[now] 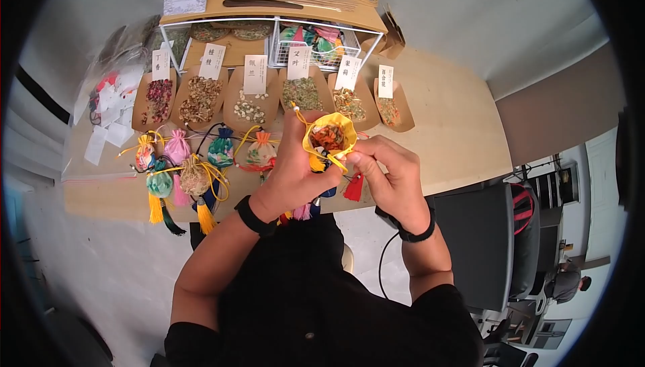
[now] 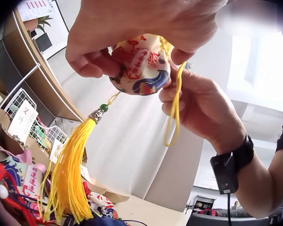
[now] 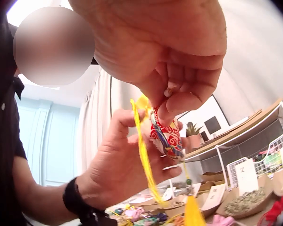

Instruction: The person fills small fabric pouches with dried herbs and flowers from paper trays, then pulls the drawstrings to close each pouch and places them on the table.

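Note:
A drawstring sachet pouch (image 1: 344, 127) with a yellow lining is held mouth up over the near side of the table, orange-brown dried bits visible inside. My left hand (image 1: 295, 172) grips it round the body. At the right side of the rim, my right hand (image 1: 393, 172) pinches the cloth between thumb and fingers. The left wrist view shows the pouch's printed white, red and blue cloth (image 2: 148, 70), with a yellow tassel (image 2: 73, 165) hanging below on a green bead (image 2: 104, 107). A yellow cord (image 3: 144, 160) dangles from the neck in the right wrist view.
Paper trays of dried herbs, such as one with red buds (image 1: 158, 102), stand in a row with label cards. Finished sachets, including a pink one (image 1: 177, 147), lie at the front left. Behind is a wooden shelf (image 1: 269, 10) with a white wire basket (image 1: 316, 55).

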A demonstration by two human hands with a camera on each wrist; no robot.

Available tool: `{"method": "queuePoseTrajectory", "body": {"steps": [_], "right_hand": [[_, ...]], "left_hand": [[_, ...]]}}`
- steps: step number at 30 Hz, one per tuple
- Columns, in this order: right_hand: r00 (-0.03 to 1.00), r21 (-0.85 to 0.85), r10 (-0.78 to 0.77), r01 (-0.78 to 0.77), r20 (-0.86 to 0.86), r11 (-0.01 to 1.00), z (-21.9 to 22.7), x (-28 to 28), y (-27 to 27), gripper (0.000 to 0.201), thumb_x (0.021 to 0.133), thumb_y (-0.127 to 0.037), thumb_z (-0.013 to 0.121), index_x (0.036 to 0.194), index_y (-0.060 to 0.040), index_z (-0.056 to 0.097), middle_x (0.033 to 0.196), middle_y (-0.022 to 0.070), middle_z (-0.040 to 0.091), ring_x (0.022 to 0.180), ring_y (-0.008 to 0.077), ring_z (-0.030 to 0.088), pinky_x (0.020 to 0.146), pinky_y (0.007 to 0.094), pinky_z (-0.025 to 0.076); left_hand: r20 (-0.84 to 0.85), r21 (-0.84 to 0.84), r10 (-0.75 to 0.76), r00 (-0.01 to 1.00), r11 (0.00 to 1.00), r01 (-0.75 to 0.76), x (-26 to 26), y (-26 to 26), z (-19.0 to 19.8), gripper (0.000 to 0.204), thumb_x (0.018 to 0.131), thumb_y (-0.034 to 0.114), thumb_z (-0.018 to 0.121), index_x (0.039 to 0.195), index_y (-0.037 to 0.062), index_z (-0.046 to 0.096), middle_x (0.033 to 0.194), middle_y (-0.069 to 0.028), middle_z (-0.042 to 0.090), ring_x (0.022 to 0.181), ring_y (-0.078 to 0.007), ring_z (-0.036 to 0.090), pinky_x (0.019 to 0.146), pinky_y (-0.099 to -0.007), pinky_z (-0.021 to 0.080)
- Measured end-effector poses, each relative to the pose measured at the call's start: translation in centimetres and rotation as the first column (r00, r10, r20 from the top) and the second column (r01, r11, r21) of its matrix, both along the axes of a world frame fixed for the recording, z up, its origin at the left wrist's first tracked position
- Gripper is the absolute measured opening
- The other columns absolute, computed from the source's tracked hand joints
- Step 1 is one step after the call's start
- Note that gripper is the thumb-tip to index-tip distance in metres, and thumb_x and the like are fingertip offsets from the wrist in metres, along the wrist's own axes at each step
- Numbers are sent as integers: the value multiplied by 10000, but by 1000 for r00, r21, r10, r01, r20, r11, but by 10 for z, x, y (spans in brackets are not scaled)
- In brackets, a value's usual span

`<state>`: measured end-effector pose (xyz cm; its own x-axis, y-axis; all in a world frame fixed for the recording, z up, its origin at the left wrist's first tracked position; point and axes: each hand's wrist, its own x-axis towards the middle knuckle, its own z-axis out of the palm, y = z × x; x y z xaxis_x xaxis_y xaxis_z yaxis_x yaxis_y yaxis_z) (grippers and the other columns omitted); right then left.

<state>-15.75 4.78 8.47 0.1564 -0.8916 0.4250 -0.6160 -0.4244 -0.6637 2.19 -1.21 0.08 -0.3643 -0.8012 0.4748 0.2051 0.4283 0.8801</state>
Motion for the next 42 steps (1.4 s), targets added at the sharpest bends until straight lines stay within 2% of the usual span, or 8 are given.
{"method": "queuePoseTrajectory", "body": {"steps": [5,13,14,17,22,31,34,42], "right_hand": [[993,-36,-78,75,-87,997,5,14,0,138,968,-36,723,1095,11,754,908,147,724,753,264,701,680,336,552],[992,-205,-83,63,-91,977,-4,15,-3,114,959,-37,742,1062,5,768,916,146,729,749,251,699,681,330,553],[995,-236,-76,58,-69,970,-7,15,0,110,959,-38,743,1057,5,770,919,145,731,750,250,698,680,328,552],[984,-138,-148,135,-94,981,-9,11,-2,110,958,-37,746,1056,8,769,930,146,737,759,248,699,687,324,553],[991,-87,-134,134,1,987,-15,12,2,109,964,-28,735,1059,13,769,914,136,735,762,221,698,697,316,553],[974,-37,-227,226,-8,973,-24,0,27,101,974,-57,739,1045,6,775,863,116,727,740,197,690,681,302,542],[944,-13,-331,331,-2,944,-32,-15,44,92,982,-73,739,1028,-4,777,832,103,722,713,178,680,659,290,531],[819,66,-570,573,-63,817,-51,-53,105,88,976,-86,750,993,-4,777,762,90,702,670,154,652,616,285,502]], "left_hand": [[-73,112,4,997,994,4,3,1,-4,580,834,23,674,1362,-20,439,1263,-168,448,1186,-309,523,1044,-416,438],[-228,333,-62,972,933,138,18,2,2,510,917,-33,504,1421,-18,428,1234,-102,512,1179,-207,551,1069,-347,438],[-167,173,-24,986,984,53,20,-1,-4,440,954,12,475,1392,-23,461,1204,-85,528,1149,-190,550,1028,-345,449],[-157,287,-75,985,951,118,31,-3,-7,361,981,54,466,1324,-43,524,1145,-96,549,1083,-194,558,976,-353,452],[-35,-123,278,960,952,-280,36,-7,0,134,933,33,553,1030,-19,630,934,-136,562,833,-280,581,754,-372,467],[243,-595,492,836,756,-272,40,4,4,153,773,28,662,851,3,533,793,-147,550,703,-353,563,620,-425,437],[360,-429,356,862,884,-186,39,25,5,141,775,27,661,830,14,533,749,-132,550,674,-344,564,595,-432,434],[308,-375,165,937,926,-40,27,65,-15,192,722,36,711,773,41,526,675,-112,515,586,-323,544,525,-440,396]]}}
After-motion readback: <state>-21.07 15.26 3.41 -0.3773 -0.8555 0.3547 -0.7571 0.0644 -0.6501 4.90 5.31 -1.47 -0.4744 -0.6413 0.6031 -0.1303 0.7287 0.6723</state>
